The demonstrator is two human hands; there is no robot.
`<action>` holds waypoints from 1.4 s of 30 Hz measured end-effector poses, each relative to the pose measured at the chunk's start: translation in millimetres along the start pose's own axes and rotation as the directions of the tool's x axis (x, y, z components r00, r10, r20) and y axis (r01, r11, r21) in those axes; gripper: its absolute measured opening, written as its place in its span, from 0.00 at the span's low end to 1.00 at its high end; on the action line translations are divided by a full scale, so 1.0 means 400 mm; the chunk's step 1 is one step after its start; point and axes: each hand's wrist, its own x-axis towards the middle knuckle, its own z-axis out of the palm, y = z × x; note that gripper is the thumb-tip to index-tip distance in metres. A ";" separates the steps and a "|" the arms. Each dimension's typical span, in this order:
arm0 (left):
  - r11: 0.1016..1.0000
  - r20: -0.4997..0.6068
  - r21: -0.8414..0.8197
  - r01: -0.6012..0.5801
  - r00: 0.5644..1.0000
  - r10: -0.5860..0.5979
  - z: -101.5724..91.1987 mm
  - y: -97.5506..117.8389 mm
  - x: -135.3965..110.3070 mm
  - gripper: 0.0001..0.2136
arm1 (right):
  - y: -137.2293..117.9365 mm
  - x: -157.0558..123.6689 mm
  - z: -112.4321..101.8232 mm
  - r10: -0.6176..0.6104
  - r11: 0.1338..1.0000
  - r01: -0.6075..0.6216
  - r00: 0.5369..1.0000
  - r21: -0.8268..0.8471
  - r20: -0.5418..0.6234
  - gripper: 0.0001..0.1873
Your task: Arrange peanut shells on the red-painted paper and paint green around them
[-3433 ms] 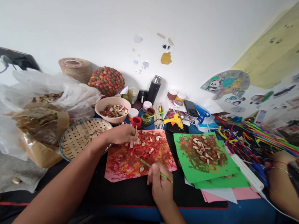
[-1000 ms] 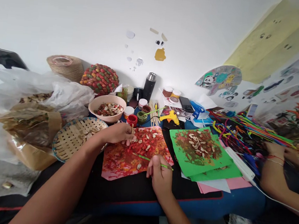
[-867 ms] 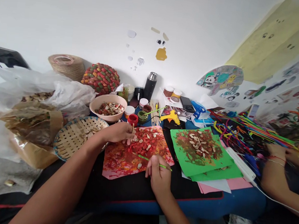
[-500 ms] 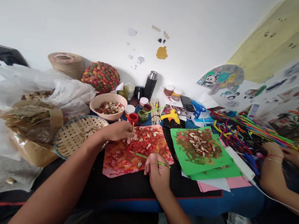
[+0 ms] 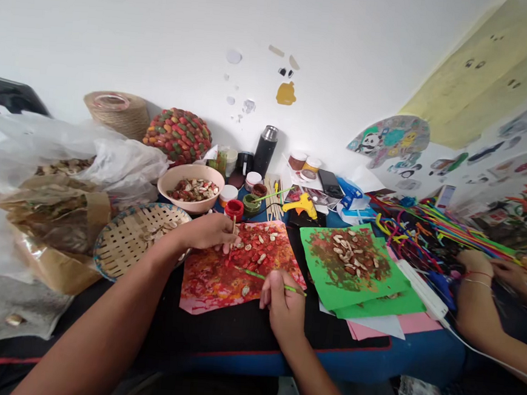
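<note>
My left hand (image 5: 213,231) is closed on a thin wooden stick (image 5: 234,224) held upright over the paint-smeared sheet (image 5: 206,287). A small red piece shows at the stick's lower end; its kind is hard to make out. Closed in a pinch, my right hand (image 5: 284,302) holds a slim green paintbrush (image 5: 257,275). The brush tip points left, close to that red piece. Red-painted and pale peanut shells (image 5: 261,258) lie scattered on the sheet. Just behind it stands an open jar of red paint (image 5: 234,208).
A woven basket (image 5: 106,252) and a pink bowl of shells (image 5: 171,181) stand left. Green sheets (image 5: 316,281) bearing shells lie right, near a white power strip (image 5: 425,289). A yellow glue gun (image 5: 303,205) lies behind. Another person's arms (image 5: 477,299) reach in at far right.
My right hand has shifted slightly right, and the brush has tilted and turned so its tip lies nearer the red piece. The left hand has barely moved.
</note>
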 end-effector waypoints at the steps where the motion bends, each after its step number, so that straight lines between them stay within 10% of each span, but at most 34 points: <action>1: 1.000 -0.001 0.001 -0.001 1.000 0.001 -0.001 -0.001 0.000 0.26 | -0.001 -0.001 -0.010 0.012 1.000 -0.011 1.000 0.017 -0.018 0.34; 14: 0.996 0.000 -0.079 -0.034 0.999 0.034 -0.002 -0.004 -0.002 0.26 | -0.036 -0.022 -0.136 0.116 0.991 -0.107 0.988 0.085 -0.099 0.35; 25: 0.969 0.236 -0.226 -0.104 0.959 0.158 0.074 0.036 0.009 0.22 | -0.011 -0.031 -0.119 0.186 0.978 -0.177 0.979 0.112 -0.081 0.37; 42: 0.982 0.225 -0.177 -0.070 0.968 0.109 0.064 0.016 0.016 0.22 | -0.008 -0.010 -0.072 0.187 0.968 -0.178 0.982 0.176 -0.035 0.36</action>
